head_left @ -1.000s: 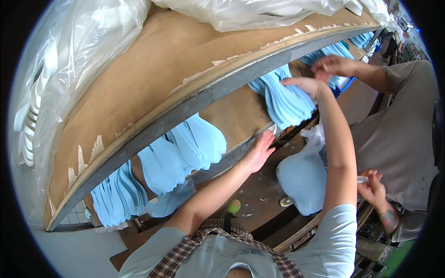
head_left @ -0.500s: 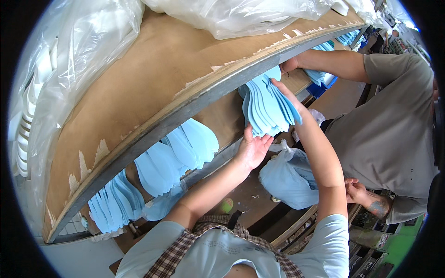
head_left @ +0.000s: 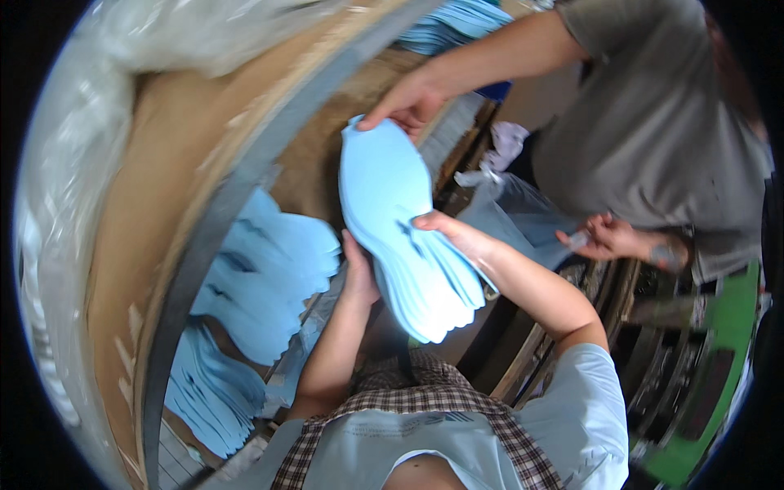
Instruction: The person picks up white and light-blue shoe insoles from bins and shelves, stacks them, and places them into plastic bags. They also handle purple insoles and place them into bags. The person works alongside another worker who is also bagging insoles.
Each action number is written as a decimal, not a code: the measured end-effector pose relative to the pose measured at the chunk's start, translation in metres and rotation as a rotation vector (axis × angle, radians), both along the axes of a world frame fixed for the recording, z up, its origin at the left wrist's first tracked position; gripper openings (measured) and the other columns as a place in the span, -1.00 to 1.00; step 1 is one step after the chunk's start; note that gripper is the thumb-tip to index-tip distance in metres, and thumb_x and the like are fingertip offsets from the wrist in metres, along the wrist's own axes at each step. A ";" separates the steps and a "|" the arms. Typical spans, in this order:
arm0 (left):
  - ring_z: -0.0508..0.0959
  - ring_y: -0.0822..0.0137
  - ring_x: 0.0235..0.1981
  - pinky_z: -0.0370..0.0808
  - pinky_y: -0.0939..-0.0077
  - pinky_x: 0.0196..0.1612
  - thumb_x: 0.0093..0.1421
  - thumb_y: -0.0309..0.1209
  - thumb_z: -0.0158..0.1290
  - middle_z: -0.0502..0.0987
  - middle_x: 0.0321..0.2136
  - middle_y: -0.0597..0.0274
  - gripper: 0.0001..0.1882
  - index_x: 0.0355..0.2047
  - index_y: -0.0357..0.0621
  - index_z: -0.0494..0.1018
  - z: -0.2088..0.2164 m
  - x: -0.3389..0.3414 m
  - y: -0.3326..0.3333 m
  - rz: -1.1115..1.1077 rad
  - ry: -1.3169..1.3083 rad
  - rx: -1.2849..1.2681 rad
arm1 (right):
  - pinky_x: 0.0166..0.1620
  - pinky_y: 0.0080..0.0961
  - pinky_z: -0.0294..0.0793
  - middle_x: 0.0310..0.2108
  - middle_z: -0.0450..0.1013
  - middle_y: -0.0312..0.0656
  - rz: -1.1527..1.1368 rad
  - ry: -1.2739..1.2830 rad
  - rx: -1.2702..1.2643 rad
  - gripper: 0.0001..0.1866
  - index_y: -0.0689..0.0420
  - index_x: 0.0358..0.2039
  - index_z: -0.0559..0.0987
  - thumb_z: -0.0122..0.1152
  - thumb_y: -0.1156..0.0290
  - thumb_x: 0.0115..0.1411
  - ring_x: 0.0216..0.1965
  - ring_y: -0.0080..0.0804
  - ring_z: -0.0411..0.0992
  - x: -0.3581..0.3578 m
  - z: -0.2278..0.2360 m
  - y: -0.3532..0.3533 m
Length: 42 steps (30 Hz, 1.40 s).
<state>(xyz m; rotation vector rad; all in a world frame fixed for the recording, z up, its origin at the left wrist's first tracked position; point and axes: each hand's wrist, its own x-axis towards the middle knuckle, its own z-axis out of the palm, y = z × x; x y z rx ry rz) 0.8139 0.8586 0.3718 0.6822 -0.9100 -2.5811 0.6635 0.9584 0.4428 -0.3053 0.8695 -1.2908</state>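
Observation:
A thick stack of light-blue insoles (head_left: pixel 388 175) is held in front of me, its lower ends fanned out. My left hand (head_left: pixel 359 271) cups the stack's left edge, thumb up along the side and fingers partly hidden beneath. From the right, my right hand (head_left: pixel 453 232) grips it with the thumb on top near the middle; its other fingers are hidden. A co-worker's hand (head_left: pixel 412 100) touches the far end of the same stack. To the left, more blue insoles (head_left: pixel 269 278) lie in fanned piles on the lower shelf, with another pile (head_left: pixel 212 388) nearer me.
A metal-edged wooden shelf board (head_left: pixel 208 216) overhangs the piles, with clear plastic sheeting (head_left: pixel 90 106) on it. The co-worker in a grey shirt (head_left: pixel 637 131) stands at the right, other hand by a plastic bag (head_left: pixel 510 212). More blue pieces (head_left: pixel 453 24) lie at the far end.
The stack has come off the lower shelf toward me. My left hand has closed onto its side. The co-worker's far hand has moved onto the stack's end. The view has turned.

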 end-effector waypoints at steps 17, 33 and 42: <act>0.15 0.19 0.19 0.14 0.25 0.19 -0.06 0.43 -0.19 0.09 0.19 0.10 0.08 0.24 -0.15 -0.03 0.025 -0.025 0.057 -0.276 0.190 -0.387 | 0.24 -0.15 -0.09 0.19 -0.20 0.23 -0.512 0.545 -0.086 0.24 0.33 0.22 -0.34 0.30 0.00 -0.18 0.26 0.07 -0.19 0.052 -0.008 0.127; 0.00 0.14 0.27 0.00 0.21 0.24 -0.14 0.28 0.02 -0.04 0.25 -0.01 0.14 0.29 -0.16 -0.14 0.033 -0.109 0.052 -0.892 0.143 -0.487 | 0.15 -0.37 0.13 0.10 0.03 -0.03 -1.186 0.186 -0.215 -0.03 0.23 0.21 -0.25 0.22 0.30 0.00 0.13 -0.27 0.08 0.091 -0.065 0.123; -0.07 0.03 0.28 -0.13 0.28 0.27 -0.03 0.23 -0.10 -0.07 0.24 -0.17 0.05 0.27 -0.25 -0.14 0.067 -0.107 0.065 -1.210 0.024 -1.118 | 0.13 -0.39 0.13 0.05 0.18 -0.11 -1.316 -0.034 -0.201 -0.23 0.27 0.13 0.13 0.18 0.13 0.01 0.08 -0.30 0.16 0.148 -0.094 0.104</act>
